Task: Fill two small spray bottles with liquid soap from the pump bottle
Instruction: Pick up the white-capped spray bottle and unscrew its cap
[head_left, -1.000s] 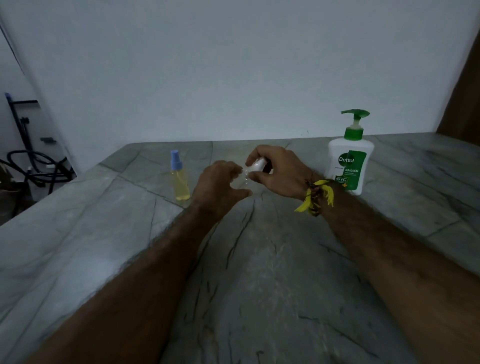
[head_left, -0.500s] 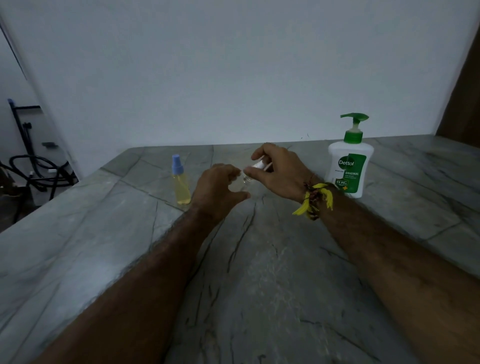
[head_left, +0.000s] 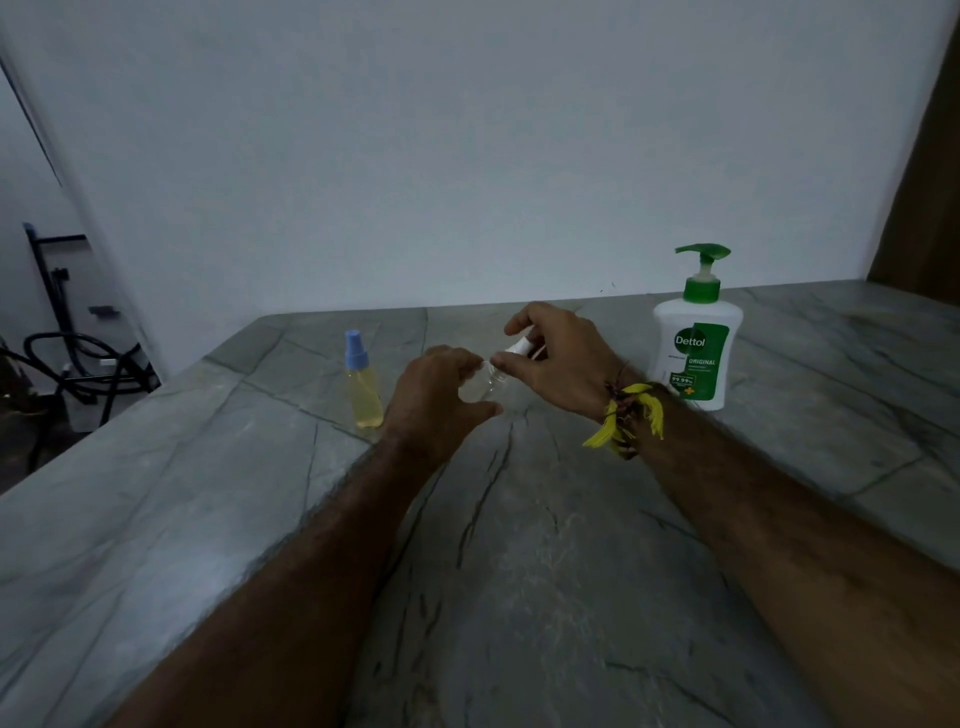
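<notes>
Marble counter (head_left: 519, 597), hands unchanged on bottle (head_left: 485, 382)

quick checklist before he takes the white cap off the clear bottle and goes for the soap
1. Left hand grips the clear bottle: ok.
2. Right hand pinches the white spray cap: ok.
3. Cap fully unscrewed: cannot tell, fingers hide the neck.
4. Clear bottle empty: looks so, ok.
5. Pump bottle upright beside the right wrist: ok.
6. Blue-capped bottle capped, holding yellow liquid, standing apart from the hands: ok.
</notes>
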